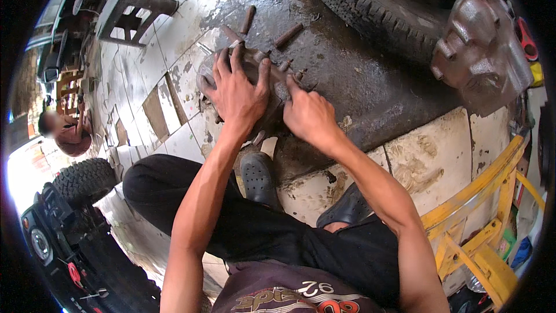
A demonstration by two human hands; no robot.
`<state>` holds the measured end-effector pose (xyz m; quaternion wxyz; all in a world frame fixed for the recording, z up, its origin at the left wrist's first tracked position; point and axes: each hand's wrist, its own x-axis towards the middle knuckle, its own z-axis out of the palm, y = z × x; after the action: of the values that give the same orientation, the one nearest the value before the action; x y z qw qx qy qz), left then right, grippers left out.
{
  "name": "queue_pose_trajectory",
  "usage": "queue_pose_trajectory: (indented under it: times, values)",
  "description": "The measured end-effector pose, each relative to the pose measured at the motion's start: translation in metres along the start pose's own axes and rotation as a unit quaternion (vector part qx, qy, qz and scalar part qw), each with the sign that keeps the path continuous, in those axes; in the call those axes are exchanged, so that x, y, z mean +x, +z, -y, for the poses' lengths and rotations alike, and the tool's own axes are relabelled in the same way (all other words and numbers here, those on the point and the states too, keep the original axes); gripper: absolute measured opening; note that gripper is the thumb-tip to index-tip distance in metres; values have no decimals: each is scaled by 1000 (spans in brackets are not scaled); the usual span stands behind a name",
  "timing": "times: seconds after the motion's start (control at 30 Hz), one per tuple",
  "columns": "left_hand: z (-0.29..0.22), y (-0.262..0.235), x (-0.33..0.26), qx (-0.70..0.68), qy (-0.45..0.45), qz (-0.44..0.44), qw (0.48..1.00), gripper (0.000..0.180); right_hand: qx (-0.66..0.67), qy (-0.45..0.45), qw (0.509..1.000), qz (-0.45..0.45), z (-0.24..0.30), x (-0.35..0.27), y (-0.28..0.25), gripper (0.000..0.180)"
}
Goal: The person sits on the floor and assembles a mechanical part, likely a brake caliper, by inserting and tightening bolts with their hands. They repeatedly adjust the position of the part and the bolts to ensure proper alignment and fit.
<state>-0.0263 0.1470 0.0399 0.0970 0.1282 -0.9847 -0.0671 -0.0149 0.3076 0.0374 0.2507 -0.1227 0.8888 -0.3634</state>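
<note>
1. Purplish-dark printed shirt (278,290): coloured lettering, pale numerals.
2. Black treaded rubber tyre (376,14) lies beyond; rusty cylindrical pins (288,36) lie nearer.
3. Grimy grey metal housing (276,81) rests on dark oily sheet (370,98), studs (300,74) pointing rightward; hands obscure its long axis.
4. Left hand (238,95) spreads over it; right hand (311,117) curls, forefinger extended, grip unclear.

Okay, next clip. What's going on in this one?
A person is working on a dark metal part on the floor. The left hand is spread over its top, while the right hand is at its side, near some protruding studs; whether it grips anything is unclear. Loose rods lie beyond the part, and a tyre and a grey casting are to the right.
</note>
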Motion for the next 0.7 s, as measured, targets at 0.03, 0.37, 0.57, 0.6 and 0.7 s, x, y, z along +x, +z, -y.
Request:
queue_pose_trajectory:
  times: [0.03, 0.37, 0.57, 0.6, 0.7]
  values:
    - [2, 0, -3, 4, -1, 4, 1000, 73, -14, 10, 1000, 21, 3, -12, 5, 66]
    - [3, 0, -2, 15, -12, 12, 1000, 72, -38, 31, 998, 50, 17, -30, 12, 61]
    - [-1, -1, -3, 1, -1, 8, 1000, 72, 115, -15, 993, 12, -43, 20, -1, 51]
    - [1, 0, -3, 1, -1, 5, 1000, 73, 103, -76, 992, 7, -65, 20, 2, 52]
    - [8, -1, -5, -19, -3, 2, 1000, 73, 312, -36, 930, 191, -70, 3, -59, 52]
